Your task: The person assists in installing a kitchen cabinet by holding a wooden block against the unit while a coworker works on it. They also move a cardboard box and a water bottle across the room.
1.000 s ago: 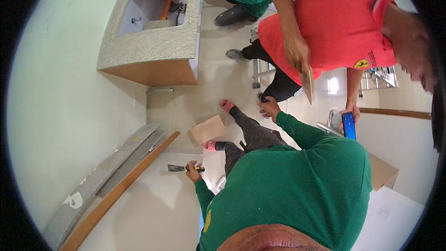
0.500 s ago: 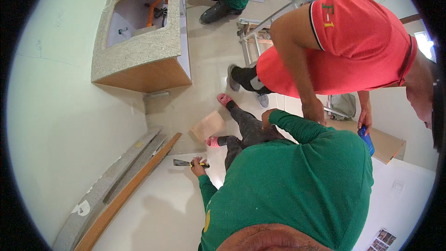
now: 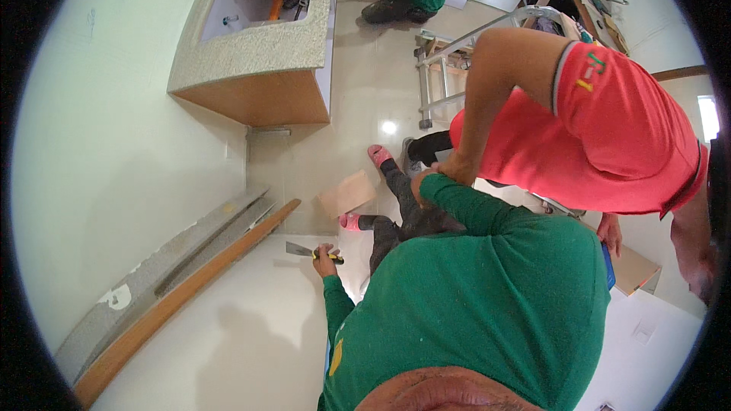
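The scraper [image 3: 300, 250] is held left of the legs [image 3: 419, 219], fingers of the left hand [image 3: 325, 259] clamped on its handle [image 3: 339, 260]; judged light and stiff, best gripped there. At the right hand [image 3: 420, 186], finger state cannot be told.

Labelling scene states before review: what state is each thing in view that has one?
left hand: closed on the scraper
scraper: handle gripped, blade bare
right hand: partly hidden, grip unclear
countertop: cutout uncovered, orange pipes showing
tan board: on the floor
wooden strip: unheld, alongside grey slabs
pink slippers: worn
blue object: mostly hidden, state unclear
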A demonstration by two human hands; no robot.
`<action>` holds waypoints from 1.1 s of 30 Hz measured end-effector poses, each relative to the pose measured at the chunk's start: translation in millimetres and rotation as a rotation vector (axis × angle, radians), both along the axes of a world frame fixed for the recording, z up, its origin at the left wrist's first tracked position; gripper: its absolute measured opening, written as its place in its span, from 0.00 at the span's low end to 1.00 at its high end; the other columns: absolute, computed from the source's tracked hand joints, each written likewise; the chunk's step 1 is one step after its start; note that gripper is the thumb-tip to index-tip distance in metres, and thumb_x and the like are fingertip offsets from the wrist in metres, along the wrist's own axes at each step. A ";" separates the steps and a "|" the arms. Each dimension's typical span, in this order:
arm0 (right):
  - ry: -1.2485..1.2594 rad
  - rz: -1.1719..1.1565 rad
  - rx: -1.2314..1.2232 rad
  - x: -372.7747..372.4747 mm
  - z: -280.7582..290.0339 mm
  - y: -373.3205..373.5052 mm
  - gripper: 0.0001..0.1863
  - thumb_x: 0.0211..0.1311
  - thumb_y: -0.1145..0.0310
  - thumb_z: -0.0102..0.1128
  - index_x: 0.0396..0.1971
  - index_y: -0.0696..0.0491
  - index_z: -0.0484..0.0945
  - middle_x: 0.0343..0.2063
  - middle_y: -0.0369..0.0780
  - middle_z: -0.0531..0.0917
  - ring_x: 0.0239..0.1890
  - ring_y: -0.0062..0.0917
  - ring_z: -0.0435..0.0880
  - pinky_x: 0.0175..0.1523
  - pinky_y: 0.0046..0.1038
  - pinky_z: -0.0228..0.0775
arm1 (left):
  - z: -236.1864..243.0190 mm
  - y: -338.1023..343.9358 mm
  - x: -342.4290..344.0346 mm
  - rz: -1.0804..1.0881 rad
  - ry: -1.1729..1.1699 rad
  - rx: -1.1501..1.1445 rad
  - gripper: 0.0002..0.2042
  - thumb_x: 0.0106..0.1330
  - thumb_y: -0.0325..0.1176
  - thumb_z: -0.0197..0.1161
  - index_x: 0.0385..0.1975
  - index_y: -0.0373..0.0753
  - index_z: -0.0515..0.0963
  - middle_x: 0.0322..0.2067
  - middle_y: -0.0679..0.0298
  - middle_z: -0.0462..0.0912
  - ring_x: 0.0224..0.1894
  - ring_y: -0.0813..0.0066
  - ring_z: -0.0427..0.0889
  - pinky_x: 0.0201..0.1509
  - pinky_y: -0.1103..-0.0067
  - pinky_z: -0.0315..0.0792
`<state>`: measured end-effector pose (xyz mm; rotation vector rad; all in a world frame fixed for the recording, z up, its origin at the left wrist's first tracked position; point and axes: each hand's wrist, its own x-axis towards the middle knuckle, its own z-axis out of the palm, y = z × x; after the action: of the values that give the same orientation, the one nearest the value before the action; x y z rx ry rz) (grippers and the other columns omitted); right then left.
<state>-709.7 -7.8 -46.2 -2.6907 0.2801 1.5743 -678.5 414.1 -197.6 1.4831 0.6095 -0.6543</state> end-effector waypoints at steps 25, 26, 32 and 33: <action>0.105 0.191 0.019 98.5 -5.5 -84.3 0.18 0.45 0.66 0.65 0.39 0.53 0.88 0.43 0.49 0.88 0.47 0.43 0.88 0.51 0.42 0.80 | -18.0 -28.8 -22.2 0.060 0.071 -0.141 0.17 0.72 0.43 0.60 0.48 0.33 0.74 0.41 0.51 0.85 0.31 0.58 0.88 0.25 0.71 0.81; 0.024 0.169 0.098 94.4 -17.0 -81.4 0.24 0.42 0.65 0.67 0.45 0.53 0.86 0.46 0.49 0.87 0.50 0.43 0.86 0.54 0.42 0.78 | -8.7 -36.6 -19.5 0.059 0.093 -0.147 0.18 0.73 0.44 0.60 0.49 0.34 0.74 0.42 0.51 0.85 0.31 0.58 0.88 0.25 0.71 0.81; -0.040 -0.161 0.831 70.9 -43.4 -45.7 0.32 0.48 0.59 0.72 0.56 0.53 0.79 0.46 0.45 0.87 0.49 0.32 0.85 0.57 0.37 0.74 | 64.0 -112.1 12.4 -0.091 0.063 -0.206 0.18 0.76 0.48 0.57 0.48 0.37 0.74 0.40 0.54 0.86 0.28 0.66 0.86 0.22 0.75 0.77; -0.028 -0.261 0.869 64.6 -35.3 -34.4 0.33 0.50 0.57 0.73 0.57 0.54 0.78 0.47 0.44 0.87 0.49 0.31 0.84 0.57 0.36 0.74 | 77.8 -126.3 19.1 -0.114 0.057 -0.196 0.17 0.76 0.48 0.56 0.47 0.38 0.74 0.39 0.55 0.86 0.27 0.68 0.86 0.21 0.76 0.76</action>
<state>-645.1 -42.2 -81.5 -1.9101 -0.0559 1.1904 -659.5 287.8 -119.8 1.3261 0.4918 -0.8244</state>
